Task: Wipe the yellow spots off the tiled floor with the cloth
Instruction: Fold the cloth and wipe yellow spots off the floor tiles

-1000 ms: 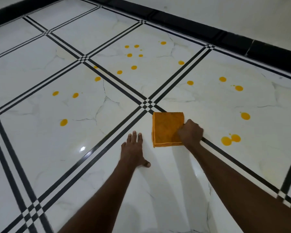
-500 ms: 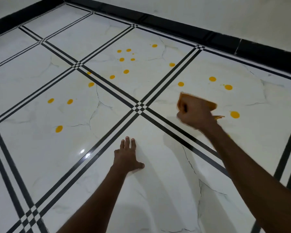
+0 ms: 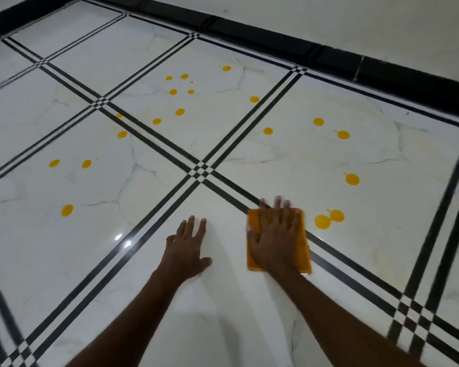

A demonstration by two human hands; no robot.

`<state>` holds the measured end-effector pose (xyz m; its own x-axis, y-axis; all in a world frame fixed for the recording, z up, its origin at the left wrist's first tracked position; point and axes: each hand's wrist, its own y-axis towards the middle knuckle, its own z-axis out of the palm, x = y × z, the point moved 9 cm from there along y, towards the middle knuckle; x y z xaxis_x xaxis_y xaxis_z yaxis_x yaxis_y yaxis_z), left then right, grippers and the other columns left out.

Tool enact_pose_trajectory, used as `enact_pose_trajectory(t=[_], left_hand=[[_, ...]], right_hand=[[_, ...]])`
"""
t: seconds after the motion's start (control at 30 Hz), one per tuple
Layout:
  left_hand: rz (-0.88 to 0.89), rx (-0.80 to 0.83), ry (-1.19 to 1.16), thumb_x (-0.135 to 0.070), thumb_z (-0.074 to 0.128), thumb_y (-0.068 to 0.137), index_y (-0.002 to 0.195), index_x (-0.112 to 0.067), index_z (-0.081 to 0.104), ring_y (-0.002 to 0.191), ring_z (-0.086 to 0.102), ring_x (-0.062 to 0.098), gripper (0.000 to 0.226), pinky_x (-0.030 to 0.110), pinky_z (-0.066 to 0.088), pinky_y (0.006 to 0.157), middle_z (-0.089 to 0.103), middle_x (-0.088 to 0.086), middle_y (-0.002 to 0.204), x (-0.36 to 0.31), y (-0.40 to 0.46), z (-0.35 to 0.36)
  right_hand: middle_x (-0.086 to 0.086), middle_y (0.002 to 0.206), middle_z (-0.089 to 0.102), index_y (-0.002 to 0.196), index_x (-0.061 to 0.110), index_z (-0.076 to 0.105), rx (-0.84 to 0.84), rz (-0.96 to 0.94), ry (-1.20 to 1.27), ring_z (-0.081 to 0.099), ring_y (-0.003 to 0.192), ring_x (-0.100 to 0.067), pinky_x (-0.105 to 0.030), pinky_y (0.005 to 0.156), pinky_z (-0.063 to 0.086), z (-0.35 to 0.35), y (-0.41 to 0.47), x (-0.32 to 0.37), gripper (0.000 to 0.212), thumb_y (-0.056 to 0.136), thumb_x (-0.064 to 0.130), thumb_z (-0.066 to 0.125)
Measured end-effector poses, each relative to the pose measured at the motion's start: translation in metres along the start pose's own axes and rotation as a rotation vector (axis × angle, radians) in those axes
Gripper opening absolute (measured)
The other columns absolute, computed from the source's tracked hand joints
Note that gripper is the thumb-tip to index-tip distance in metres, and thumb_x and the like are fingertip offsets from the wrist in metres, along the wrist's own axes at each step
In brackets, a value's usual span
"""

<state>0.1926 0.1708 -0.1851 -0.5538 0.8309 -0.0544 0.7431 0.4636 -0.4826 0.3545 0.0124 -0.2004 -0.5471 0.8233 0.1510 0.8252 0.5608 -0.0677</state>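
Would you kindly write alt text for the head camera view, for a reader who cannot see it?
A person's right hand presses a folded orange cloth flat on a white tiled floor, beside a pair of yellow spots not yet wiped. The left hand rests flat on the floor, and many more yellow spots dot the tiles beyond.

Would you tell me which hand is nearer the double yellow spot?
Right. The right hand presses the cloth just left of the double spot; the left hand lies flat farther left.
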Motion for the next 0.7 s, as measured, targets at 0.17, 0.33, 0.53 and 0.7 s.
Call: enact_pose_trajectory(t=[0.17, 0.33, 0.53, 0.7], left_hand=[[0.086, 0.106, -0.047, -0.058, 0.060, 0.089, 0.160, -0.025, -0.003, 0.154, -0.002, 0.027, 0.100, 0.044, 0.019, 0.122, -0.013, 0.009, 0.167, -0.034, -0.008, 0.014], [0.050, 0.026, -0.009, -0.061, 0.064, 0.083, 0.159, -0.025, -0.001, 0.154, 0.004, 0.026, 0.106, 0.043, 0.023, 0.120, -0.003, 0.011, 0.167, 0.013, -0.016, 0.006], [0.157, 0.030, 0.006, -0.066, 0.066, 0.080, 0.158, -0.023, -0.012, 0.153, -0.012, 0.030, 0.118, 0.048, 0.011, 0.121, -0.020, 0.013, 0.164, -0.046, 0.029, -0.017], [0.106, 0.035, 0.098, -0.071, 0.072, 0.069, 0.156, -0.023, -0.021, 0.152, -0.016, 0.035, 0.135, 0.054, 0.013, 0.119, -0.026, 0.015, 0.162, -0.065, 0.052, -0.008]], right_hand=[[-0.017, 0.170, 0.009, 0.163, 0.024, 0.012, 0.056, -0.266, 0.036, 0.007, 0.157, -0.040, -0.063, 0.124, 0.004, 0.003, 0.032, 0.016, 0.077, 0.097, 0.058, 0.029], [-0.019, 0.169, 0.016, 0.163, 0.023, 0.018, 0.010, -0.134, -0.040, 0.015, 0.156, -0.040, -0.063, 0.124, 0.009, -0.003, 0.106, -0.039, 0.076, 0.097, 0.061, 0.022], [-0.021, 0.170, 0.006, 0.164, 0.019, 0.008, -0.002, -0.166, -0.037, 0.007, 0.156, -0.043, -0.063, 0.124, 0.004, 0.000, 0.059, -0.007, 0.080, 0.097, 0.061, 0.025], [-0.017, 0.171, 0.001, 0.164, 0.024, 0.004, 0.000, -0.197, -0.007, 0.000, 0.157, -0.042, -0.064, 0.123, 0.003, 0.010, 0.025, 0.001, 0.072, 0.101, 0.056, 0.021]])
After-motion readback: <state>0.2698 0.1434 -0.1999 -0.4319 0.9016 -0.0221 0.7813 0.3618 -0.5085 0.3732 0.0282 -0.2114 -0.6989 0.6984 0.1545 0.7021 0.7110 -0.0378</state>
